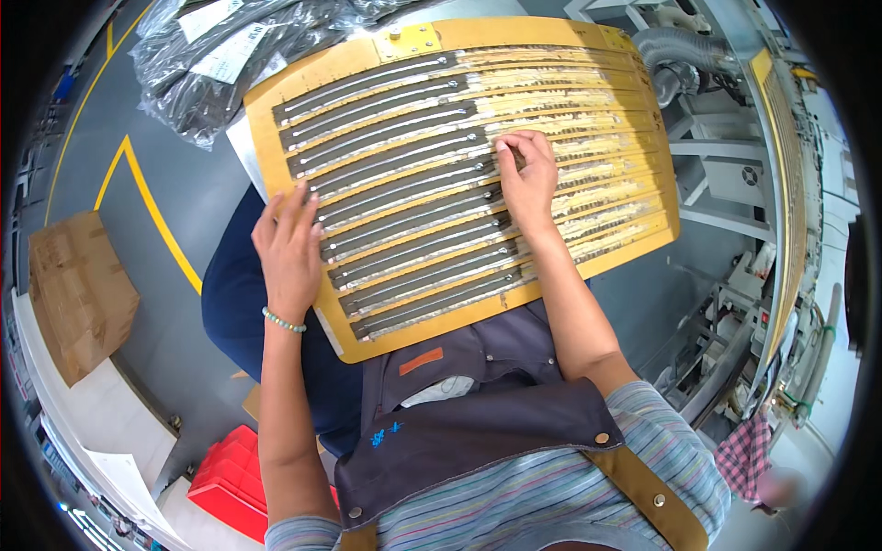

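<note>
A large yellow slotted board (276,101) lies tilted across my lap. Dark zipper strips (395,207), each with a silvery line along it and small metal bits at the ends, fill its left part in rows. Toward the right the slots show worn, pale yellow bands (588,119). My left hand (292,243) rests at the board's left edge, fingers stretched over the strips' left ends. Over the middle, my right hand (531,184) is closed in a pinch, thumb and forefinger beside a strip's right end. What the pinch holds is hidden.
Clear plastic bags with grey contents (220,64) lie beyond the board at upper left. A cardboard box (83,285) and a red bin (230,482) stand on the left. Machine framing (726,151), a flexible grey hose (684,50) and another yellow panel (785,184) are on the right.
</note>
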### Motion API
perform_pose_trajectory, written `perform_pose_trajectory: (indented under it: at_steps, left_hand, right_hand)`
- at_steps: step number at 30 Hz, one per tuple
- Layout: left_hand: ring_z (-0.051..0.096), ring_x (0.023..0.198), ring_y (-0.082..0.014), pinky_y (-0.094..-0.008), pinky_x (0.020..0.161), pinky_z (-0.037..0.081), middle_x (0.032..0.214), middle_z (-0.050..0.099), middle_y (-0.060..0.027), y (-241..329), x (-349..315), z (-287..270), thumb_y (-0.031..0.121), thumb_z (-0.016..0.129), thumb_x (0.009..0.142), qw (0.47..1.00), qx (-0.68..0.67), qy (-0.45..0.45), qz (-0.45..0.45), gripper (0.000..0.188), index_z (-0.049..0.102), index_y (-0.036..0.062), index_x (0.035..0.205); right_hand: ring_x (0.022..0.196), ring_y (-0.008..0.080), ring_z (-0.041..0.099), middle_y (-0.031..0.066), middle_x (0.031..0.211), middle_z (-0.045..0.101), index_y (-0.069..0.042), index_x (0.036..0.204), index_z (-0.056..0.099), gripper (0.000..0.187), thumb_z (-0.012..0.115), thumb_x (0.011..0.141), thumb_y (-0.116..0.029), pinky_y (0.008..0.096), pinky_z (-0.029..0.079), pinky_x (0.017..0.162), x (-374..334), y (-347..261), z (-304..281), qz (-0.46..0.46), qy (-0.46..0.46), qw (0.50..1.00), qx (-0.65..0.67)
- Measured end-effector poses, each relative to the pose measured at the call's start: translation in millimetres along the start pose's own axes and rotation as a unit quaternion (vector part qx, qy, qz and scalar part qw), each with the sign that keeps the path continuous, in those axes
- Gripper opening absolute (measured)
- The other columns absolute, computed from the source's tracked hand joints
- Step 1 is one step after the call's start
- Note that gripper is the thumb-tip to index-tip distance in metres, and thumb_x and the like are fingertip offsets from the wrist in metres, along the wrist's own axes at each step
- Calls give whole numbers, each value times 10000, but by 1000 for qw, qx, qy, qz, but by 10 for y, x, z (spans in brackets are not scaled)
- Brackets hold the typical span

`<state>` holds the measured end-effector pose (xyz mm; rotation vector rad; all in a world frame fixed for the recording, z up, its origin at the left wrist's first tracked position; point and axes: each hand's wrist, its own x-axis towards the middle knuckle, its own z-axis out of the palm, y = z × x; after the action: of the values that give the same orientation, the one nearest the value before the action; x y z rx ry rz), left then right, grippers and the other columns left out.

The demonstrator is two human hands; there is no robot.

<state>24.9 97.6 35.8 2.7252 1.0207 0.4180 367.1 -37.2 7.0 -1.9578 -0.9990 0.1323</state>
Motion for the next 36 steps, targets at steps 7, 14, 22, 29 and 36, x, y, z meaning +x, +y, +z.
perform_pose_trajectory:
  at_steps: [7,14,22,29,36]
  left_hand:
    - [461,1432,-420,-480,1212,341,1524,529,-267,-428,45,392,258,568,1097,935,-168,150,-274,547,477,-46,1543]
    - [463,1445,-468,-477,1196,376,1496,513,-367,-615,607,607,476,589,1069,902,-206,115,-362,825,375,-171,1532]
    - [547,1362,-507,-482,1161,428,1436,562,-393,-422,652,542,506,619,1042,891,-149,138,-405,851,408,-189,1487]
    - [540,1363,-517,-499,1151,449,1482,519,-385,-248,756,518,507,596,1052,880,-177,119,-425,858,367,-173,1522]
    - [567,1323,-514,-513,1108,478,1457,534,-377,-288,726,516,505,589,1055,887,-149,129,-418,854,361,-173,1520]
  right_hand:
    - [1134,299,624,109,1171,695,-37,1150,755,210,709,960,-114,437,480,1005,220,-173,-215,-119,-55,985,-110]
    - [1466,401,417,161,1578,500,-96,1415,664,434,664,1033,-302,555,332,1196,308,-203,41,-190,-144,948,-209]
    - [1552,428,322,174,1669,410,-117,1488,626,506,602,1068,-397,582,200,1286,147,-96,161,-173,-154,948,-221]
    - [1548,411,330,170,1669,418,-115,1500,619,514,573,1081,-409,578,191,1286,188,-41,130,-181,-143,940,-251]
    - [1530,398,359,159,1656,427,-94,1476,634,492,589,1077,-378,571,213,1280,211,-117,145,-172,-145,944,-240]
